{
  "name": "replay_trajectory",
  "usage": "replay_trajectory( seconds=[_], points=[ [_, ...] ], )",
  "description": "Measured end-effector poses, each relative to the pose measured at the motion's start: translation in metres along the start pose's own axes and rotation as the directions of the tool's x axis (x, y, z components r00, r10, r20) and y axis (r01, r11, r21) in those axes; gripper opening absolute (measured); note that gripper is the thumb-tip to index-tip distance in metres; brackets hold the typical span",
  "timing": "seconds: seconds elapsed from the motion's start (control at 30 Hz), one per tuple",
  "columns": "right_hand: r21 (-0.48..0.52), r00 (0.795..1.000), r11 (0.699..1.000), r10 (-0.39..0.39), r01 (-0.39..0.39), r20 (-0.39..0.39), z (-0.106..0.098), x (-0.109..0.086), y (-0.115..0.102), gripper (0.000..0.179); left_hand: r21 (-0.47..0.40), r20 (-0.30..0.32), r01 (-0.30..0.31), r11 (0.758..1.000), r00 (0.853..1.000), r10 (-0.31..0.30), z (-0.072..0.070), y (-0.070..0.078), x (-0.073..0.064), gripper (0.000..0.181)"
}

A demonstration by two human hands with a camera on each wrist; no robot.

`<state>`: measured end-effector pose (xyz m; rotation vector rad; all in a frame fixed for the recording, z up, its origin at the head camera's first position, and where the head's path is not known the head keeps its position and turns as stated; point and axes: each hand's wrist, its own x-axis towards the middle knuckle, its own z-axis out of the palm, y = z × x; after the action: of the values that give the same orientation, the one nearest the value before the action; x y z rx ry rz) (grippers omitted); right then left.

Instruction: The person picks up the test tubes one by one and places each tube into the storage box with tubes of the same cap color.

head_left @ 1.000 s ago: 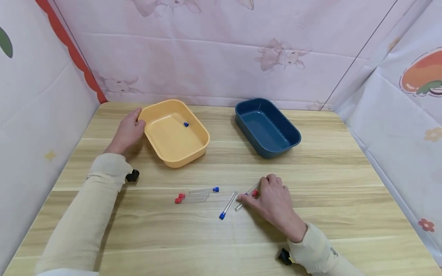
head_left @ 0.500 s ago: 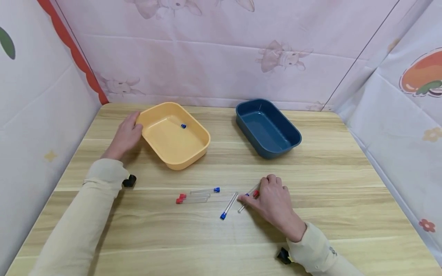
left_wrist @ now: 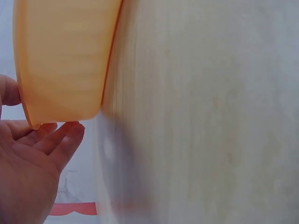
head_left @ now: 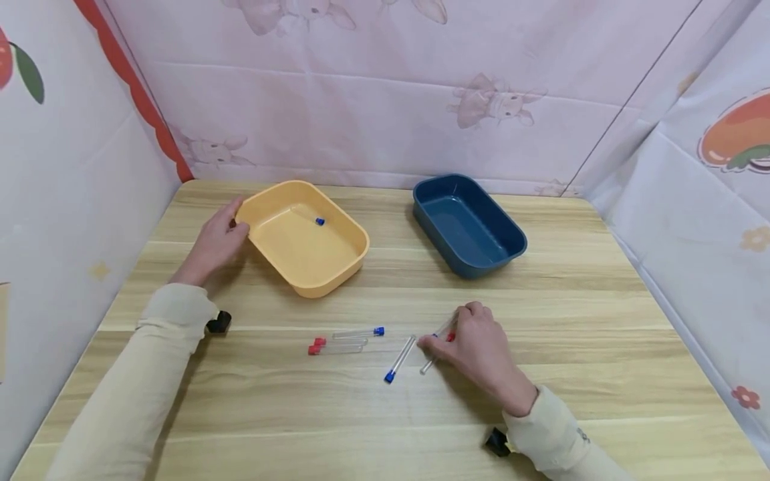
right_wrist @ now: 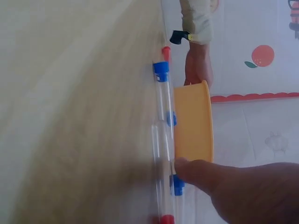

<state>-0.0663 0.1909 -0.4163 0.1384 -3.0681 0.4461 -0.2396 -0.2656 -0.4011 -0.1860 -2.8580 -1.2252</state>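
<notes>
Picking a blue-capped tube point(right_wrist: 178, 189) off the table point(head_left: 361, 427) seems the step; the right hand point(head_left: 484, 346) touches it, hold unclear; lifting calls for a firm pinch. The left hand point(head_left: 210, 247) grips the yellow tray point(head_left: 301, 257).

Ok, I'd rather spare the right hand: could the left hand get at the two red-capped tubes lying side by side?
Probably not yet, since the left hand grips a corner of the yellow bin. Were it to let go, the way to the red-capped tubes looks free, across bare tabletop.
</notes>
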Motion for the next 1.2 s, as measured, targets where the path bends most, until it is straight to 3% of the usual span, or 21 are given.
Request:
replay_trajectory(
  seconds=[0.4,0.7,0.93,1.2],
  points=[
    [0.136,0.996,0.990,0.038,-0.048,0.076,-0.013,0.003,0.013,0.093,0.007,0.014,-0.056,0.998,0.998,0.056,-0.003,-0.001,-0.015,0.067],
    [0.199,1.000,0.980,-0.028,0.025,0.013,-0.023,0.003,0.016,0.086,0.002,0.009,-0.070,0.998,0.998,0.070,-0.001,0.000,-0.031,0.069],
    [0.255,0.999,0.966,-0.035,0.038,-0.018,-0.029,0.006,0.014,0.081,0.010,-0.003,-0.116,0.993,0.993,0.116,0.000,0.001,-0.050,0.069],
    [0.301,0.999,0.952,-0.041,0.046,-0.021,-0.039,0.010,0.010,0.080,-0.017,0.002,-0.108,0.994,0.994,0.108,0.004,0.005,-0.064,0.077]
  ],
)
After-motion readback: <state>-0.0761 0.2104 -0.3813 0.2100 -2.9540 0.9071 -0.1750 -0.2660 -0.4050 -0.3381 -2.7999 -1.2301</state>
